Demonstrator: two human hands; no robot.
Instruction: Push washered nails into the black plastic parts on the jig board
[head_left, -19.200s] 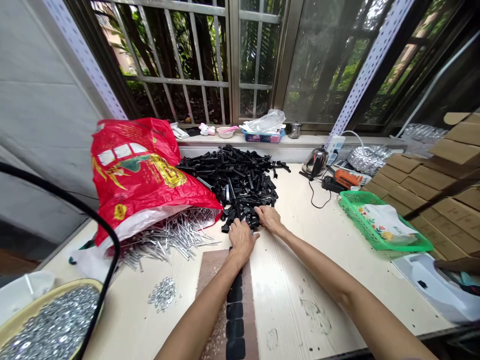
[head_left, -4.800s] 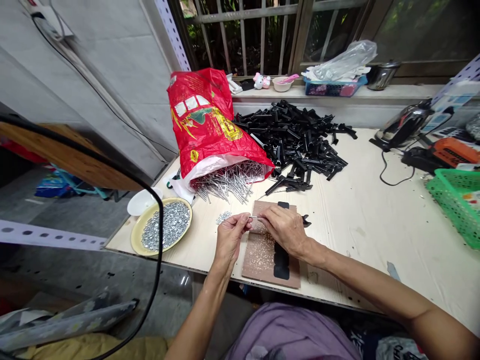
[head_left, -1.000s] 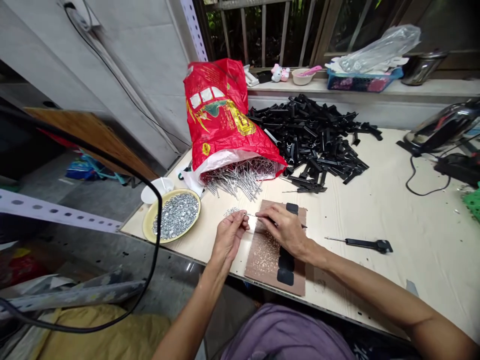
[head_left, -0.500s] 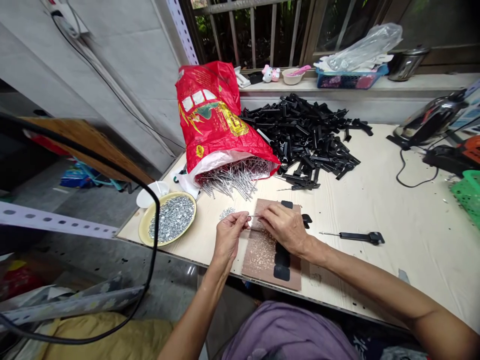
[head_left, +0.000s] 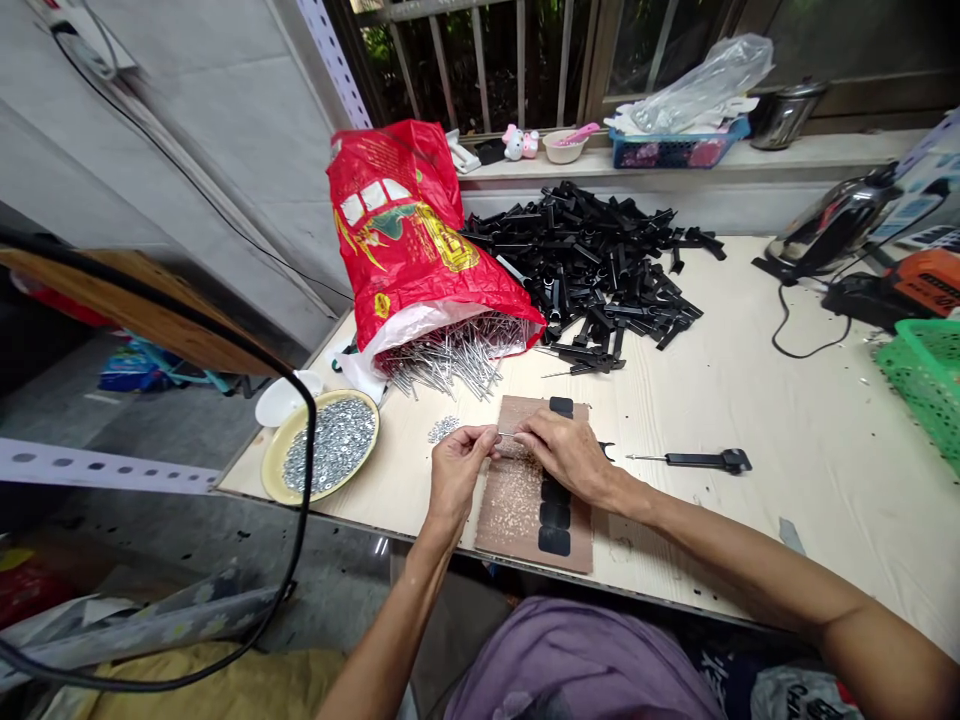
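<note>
My left hand point(head_left: 454, 472) and my right hand point(head_left: 568, 456) meet above a brown board point(head_left: 499, 535). A thin metal pin point(head_left: 508, 434) spans the gap between their pinched fingertips; its ends are hidden. Black rounded pads point(head_left: 554, 515) run in a row along the board, partly covered by my right hand. Left of my left hand lies a small heap of washers point(head_left: 443, 429). To the right of my right hand rests a black handle-like piece point(head_left: 697, 460) with a thin metal pin sticking out of its end.
A yellow bowl point(head_left: 270, 468) of washers stands near the table's left edge. Behind it, a red bag point(head_left: 420, 250) spills many metal pins point(head_left: 450, 360). Black plastic parts point(head_left: 592, 265) are heaped at the back. A green basket point(head_left: 922, 375) and a kettle point(head_left: 836, 225) sit right.
The whole view has shifted slightly, so the table's things appear further left. Both hands keep their pinch on the pin, with little other movement.
</note>
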